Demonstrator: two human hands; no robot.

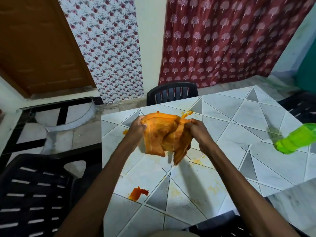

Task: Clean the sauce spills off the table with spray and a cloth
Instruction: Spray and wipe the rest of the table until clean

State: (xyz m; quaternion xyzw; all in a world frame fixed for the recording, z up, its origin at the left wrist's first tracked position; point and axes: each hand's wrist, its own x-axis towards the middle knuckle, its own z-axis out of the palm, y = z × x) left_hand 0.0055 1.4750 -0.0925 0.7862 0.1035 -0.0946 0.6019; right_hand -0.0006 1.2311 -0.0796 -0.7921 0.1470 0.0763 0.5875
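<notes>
The left hand [137, 127] and right hand [196, 128] are reaching over the table [256, 134], each clutching the bunched orange cloth [162, 135] above its far-left corner. The green spray bottle [297, 141] is sitting at the right edge, and a sauce spill [137, 193] is sitting by the left edge.

Brown door [34, 48], floral curtain [109, 48], maroon tree-print curtain [230, 40], black plastic chair [172, 93], pale marble floor [82, 135].

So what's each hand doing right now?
Left hand: gripping the orange cloth.
Right hand: gripping the same cloth, held above the table.
</notes>
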